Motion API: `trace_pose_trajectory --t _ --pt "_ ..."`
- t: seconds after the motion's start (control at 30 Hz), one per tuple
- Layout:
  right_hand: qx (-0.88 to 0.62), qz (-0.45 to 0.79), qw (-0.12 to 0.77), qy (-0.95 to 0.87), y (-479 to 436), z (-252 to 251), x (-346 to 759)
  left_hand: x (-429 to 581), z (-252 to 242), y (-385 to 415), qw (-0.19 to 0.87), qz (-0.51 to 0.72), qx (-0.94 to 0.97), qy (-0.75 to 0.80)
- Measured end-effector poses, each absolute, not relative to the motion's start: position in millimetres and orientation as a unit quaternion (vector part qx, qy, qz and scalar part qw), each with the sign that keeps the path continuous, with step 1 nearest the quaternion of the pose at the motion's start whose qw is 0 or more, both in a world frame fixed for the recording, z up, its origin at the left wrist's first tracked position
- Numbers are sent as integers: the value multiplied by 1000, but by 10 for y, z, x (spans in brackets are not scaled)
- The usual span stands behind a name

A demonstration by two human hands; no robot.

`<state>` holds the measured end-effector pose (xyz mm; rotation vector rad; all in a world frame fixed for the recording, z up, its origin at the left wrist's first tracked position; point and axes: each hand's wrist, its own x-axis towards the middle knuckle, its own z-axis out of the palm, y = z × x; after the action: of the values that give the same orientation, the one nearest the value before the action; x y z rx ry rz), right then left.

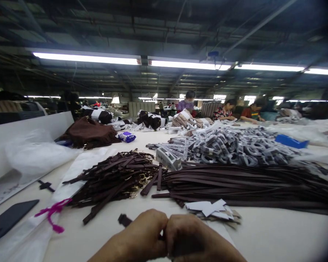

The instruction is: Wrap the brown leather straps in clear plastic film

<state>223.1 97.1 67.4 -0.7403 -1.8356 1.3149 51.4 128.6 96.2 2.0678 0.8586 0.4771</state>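
My left hand (143, 234) and my right hand (192, 234) meet at the bottom centre, fingers curled and knuckles touching. A short dark brown strap end (124, 220) sticks out past the left hand, and a dark patch shows inside the right hand, so both seem closed on one leather strap. Most of it is hidden by the fingers. Beyond them lies a heap of short brown straps with gold buckles (117, 178). To the right stretches a pile of long brown straps (235, 183). White paper slips (210, 208) lie just past my right hand.
A grey tape dispenser (168, 158) stands between the piles. Behind are many plastic-wrapped grey bundles (229, 145), a blue holder (291, 141), a brown bag (89, 131) and a wipes pack (127, 137). At left lie a pink cord (53, 214) and a dark flat panel (12, 220). Co-workers sit farther back.
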Motion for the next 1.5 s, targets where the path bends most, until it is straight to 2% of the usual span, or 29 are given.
trace_pose_trajectory --t 0.1,0.17,0.2,0.27,0.37,0.47,0.57,0.73,0.83,0.93,1.03,1.33,1.5 --pt "-350 587 428 -592 1142 473 2231 489 924 1332 264 261 840 395" --pt "-380 586 466 -544 1230 315 2189 432 815 1288 165 301 807 480" --pt "-388 583 480 -528 1254 247 2162 398 729 1234 149 298 783 526" --pt "-400 590 491 -501 1260 149 2097 348 514 1070 204 268 731 593" --pt "-406 604 492 -477 1189 79 1973 386 189 794 401 266 646 593" --pt "-409 615 486 -467 1089 44 1852 528 -15 639 558 346 512 554" --pt "-417 620 479 -461 1029 60 1801 632 -99 605 618 414 430 511" --pt "-426 581 505 -475 979 301 1897 621 -159 581 636 421 434 480" --pt "-458 611 420 -490 873 355 2007 580 -183 568 625 426 428 495" --pt "-508 635 318 -487 719 190 2110 551 -205 561 613 418 426 518" --pt "-534 632 279 -487 606 -40 2164 551 -205 546 604 401 444 526" --pt "-525 595 298 -530 752 -37 1967 615 -196 421 469 355 589 554" --pt "-520 499 333 -608 916 48 1936 595 -256 412 467 364 586 554"
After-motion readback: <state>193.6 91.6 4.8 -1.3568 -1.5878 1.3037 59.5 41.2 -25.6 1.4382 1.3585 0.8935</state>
